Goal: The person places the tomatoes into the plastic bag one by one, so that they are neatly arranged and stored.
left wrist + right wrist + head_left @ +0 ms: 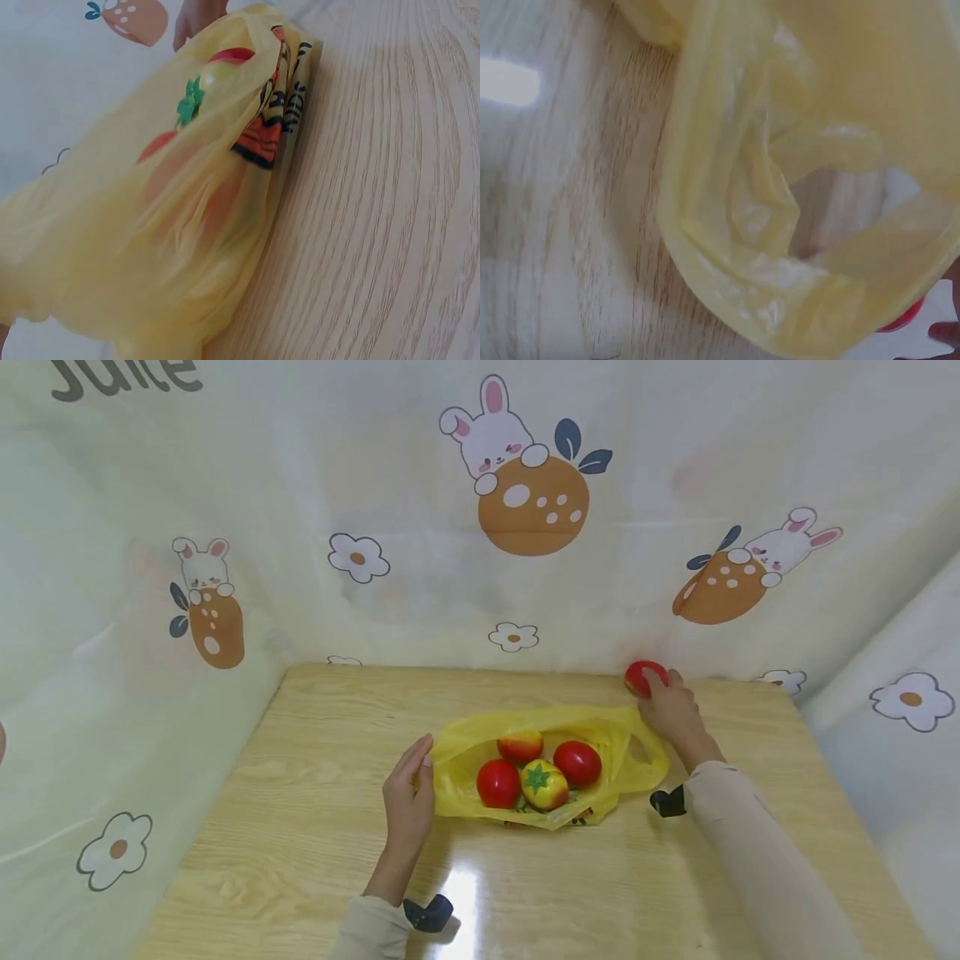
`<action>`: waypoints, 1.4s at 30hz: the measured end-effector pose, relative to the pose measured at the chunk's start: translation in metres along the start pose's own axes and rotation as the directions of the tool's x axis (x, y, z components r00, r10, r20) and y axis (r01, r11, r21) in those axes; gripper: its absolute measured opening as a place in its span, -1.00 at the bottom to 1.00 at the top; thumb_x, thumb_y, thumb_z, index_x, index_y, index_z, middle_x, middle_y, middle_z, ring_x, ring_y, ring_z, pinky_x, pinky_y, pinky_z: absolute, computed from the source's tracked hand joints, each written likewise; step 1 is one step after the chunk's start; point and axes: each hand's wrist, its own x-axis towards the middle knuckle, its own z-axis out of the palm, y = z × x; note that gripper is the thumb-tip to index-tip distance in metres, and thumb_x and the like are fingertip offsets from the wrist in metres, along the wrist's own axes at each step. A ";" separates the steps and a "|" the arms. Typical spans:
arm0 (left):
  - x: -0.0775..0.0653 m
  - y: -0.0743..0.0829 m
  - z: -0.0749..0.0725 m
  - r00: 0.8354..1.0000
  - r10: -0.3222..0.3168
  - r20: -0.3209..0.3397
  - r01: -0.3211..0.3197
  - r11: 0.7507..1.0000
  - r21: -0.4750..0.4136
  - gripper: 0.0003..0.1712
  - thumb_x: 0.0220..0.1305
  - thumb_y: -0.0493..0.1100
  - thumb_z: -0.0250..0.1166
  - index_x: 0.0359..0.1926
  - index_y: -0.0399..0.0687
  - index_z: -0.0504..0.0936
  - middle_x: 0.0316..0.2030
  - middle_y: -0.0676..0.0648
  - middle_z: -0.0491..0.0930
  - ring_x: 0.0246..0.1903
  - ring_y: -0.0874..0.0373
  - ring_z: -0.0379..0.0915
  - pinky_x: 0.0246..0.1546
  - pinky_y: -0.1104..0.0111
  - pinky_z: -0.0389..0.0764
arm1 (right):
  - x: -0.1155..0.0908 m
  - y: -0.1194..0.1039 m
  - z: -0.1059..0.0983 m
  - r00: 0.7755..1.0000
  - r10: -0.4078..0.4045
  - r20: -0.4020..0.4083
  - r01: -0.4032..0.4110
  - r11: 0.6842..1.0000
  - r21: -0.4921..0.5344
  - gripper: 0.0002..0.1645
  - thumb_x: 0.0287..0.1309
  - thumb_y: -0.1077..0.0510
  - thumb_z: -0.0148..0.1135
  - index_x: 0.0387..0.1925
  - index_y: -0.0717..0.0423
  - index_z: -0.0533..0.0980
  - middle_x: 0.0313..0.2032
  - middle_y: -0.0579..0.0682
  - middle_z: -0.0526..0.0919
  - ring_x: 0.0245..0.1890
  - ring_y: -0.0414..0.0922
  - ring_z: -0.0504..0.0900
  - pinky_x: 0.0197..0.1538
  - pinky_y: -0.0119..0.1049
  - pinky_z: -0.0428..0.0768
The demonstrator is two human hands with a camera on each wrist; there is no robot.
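A yellow plastic bag (465,747) lies on the table with its mouth spread toward me. Inside it sit a glossy red fruit (498,784), a second red fruit (577,763), a red-and-yellow fruit (521,747) and a yellow fruit with a green star-shaped top (544,784). At the bag's left end is my left hand (409,797), its fairly straight fingers against the plastic. Beyond the bag's right end, near the table's back edge, my right hand (675,714) grips another red fruit (645,678). In the right wrist view the bag's handle loop (742,300) covers most of that hand.
The wooden table (300,760) ends at the back against a hanging sheet (420,610) printed with rabbits and flowers. More of this sheet hangs along the left and right sides. A black wrist strap (429,913) shows at my left sleeve, another black strap (669,802) at my right.
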 end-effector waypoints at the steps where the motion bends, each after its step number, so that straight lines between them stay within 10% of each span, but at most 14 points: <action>1: 0.000 -0.001 -0.001 1.000 0.000 -0.003 0.000 1.000 0.004 -0.67 0.39 -0.44 0.09 0.12 -0.43 0.57 0.13 -0.33 0.57 0.19 -0.19 0.48 0.19 0.11 0.51 | 0.001 0.002 0.001 1.000 0.010 0.023 -0.010 1.000 -0.002 -0.28 0.38 0.13 -0.07 0.47 0.24 0.01 0.36 0.61 -0.11 0.15 0.65 0.16 0.14 0.56 0.27; 6: 0.003 0.006 -0.005 1.000 0.011 -0.008 -0.011 1.000 0.017 -0.67 0.37 -0.50 0.06 0.10 -0.54 0.54 0.11 -0.42 0.55 0.17 -0.27 0.47 0.16 0.04 0.51 | 0.008 0.014 0.008 0.995 0.015 0.096 -0.012 0.999 -0.031 -0.38 0.48 0.08 -0.22 0.45 0.22 0.04 0.38 0.62 -0.22 0.19 0.67 0.04 0.12 0.62 0.22; 14: 0.013 0.038 -0.015 0.999 0.036 -0.002 -0.036 0.998 0.056 -0.69 0.33 -0.55 0.06 0.05 -0.63 0.52 0.06 -0.49 0.55 0.12 -0.34 0.48 0.12 0.01 0.52 | 0.021 0.019 0.008 0.995 -0.075 -0.069 0.072 0.997 -0.041 -0.26 0.25 0.13 0.17 0.35 0.23 0.10 0.27 0.63 0.00 0.09 0.64 0.22 -0.01 0.58 0.34; 24: 0.004 -0.002 -0.012 1.000 0.012 -0.019 -0.011 0.997 0.070 -0.67 0.37 -0.48 0.07 0.11 -0.51 0.54 0.12 -0.38 0.56 0.17 -0.24 0.48 0.16 0.05 0.52 | 0.029 0.015 0.008 0.993 -0.114 0.015 0.115 0.986 -0.121 -0.25 0.31 0.09 0.13 0.41 0.24 0.09 0.10 0.65 0.14 -0.03 0.58 0.28 -0.10 0.50 0.44; 42: 0.002 -0.005 -0.009 1.000 0.025 -0.010 -0.024 0.999 0.049 -0.67 0.39 -0.44 0.09 0.12 -0.45 0.56 0.12 -0.34 0.57 0.19 -0.22 0.48 0.18 0.05 0.50 | 0.014 0.047 -0.007 0.964 -0.095 0.249 0.121 0.988 -0.093 -0.19 0.12 0.11 0.09 0.25 0.63 0.18 0.11 0.65 0.35 0.09 0.51 0.34 0.14 0.32 0.44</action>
